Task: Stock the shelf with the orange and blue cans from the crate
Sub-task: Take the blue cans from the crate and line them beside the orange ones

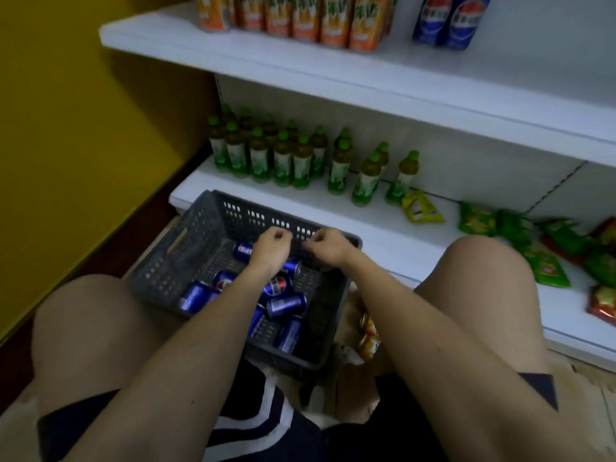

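Several blue aluminium drink cans (pixel 286 305) lie on their sides, loosely scattered, on the floor of a dark grey perforated plastic crate (pixel 200 235) that sits on the ground between the person's bare knees. Both hands hover over the far half of the crate, above the cans and apart from them. The left hand (pixel 270 249) is loosely curled with its fingers bent inward, just above one can near the back wall; the right hand (pixel 328 246) is curled likewise, close to the crate's far rim. The two hands are near each other but not touching, and neither appears to hold anything, though the blur makes this hard to confirm. Just outside the crate's right wall, orange cans (pixel 368 335) lie on the floor. Beyond the crate, the low white shelf (pixel 383 235) carries green-capped tea bottles (pixel 283 155) and green snack packets (pixel 493 225). The upper white shelf (pixel 300 71) holds a row of upright orange cans (pixel 306 18) with two tall blue cans (pixel 450 20) to their right.
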### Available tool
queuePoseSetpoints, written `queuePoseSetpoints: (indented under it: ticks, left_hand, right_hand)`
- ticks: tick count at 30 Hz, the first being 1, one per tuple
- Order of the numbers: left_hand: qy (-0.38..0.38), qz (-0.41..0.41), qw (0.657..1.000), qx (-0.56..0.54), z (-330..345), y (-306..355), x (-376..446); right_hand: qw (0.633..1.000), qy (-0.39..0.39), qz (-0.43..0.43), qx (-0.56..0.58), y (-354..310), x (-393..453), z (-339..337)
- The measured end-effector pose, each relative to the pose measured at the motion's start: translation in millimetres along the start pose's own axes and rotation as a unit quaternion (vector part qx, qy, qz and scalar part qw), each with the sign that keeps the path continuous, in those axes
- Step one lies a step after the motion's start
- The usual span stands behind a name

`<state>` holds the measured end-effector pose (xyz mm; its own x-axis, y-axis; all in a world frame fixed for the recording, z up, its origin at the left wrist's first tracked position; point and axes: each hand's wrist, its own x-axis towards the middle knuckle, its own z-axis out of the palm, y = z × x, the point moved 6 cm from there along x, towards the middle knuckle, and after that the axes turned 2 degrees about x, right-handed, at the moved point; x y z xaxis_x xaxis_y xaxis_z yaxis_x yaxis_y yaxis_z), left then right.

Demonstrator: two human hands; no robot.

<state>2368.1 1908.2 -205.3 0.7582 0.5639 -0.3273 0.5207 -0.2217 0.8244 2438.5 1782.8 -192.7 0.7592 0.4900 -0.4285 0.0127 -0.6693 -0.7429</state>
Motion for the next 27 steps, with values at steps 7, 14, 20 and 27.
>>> queuePoseSetpoints:
  ticks: [7, 14, 20, 27]
  left_hand:
    - [-0.066, -0.149, 0.985, 0.064, 41.3, -127.7, 13.8]
    - [-0.106, -0.258, 0.957, 0.077, 70.7, -186.0, 45.1]
    - [-0.101, -0.354, 0.927, 0.066, 90.2, -234.6, 54.5]
    - [-0.125, -0.403, 0.906, 0.037, 110.7, -271.0, 57.3]
  right_hand:
    - [0.991, -0.104, 0.090, 0.001, 90.9, 29.6, 105.7]
    - [0.961, -0.148, 0.234, -0.020, 163.7, 57.0, 153.3]
    - [0.948, -0.105, 0.291, 0.074, 198.1, 80.9, 184.6]
    - [0.913, -0.050, 0.349, 0.206, 244.8, 102.9, 248.4]
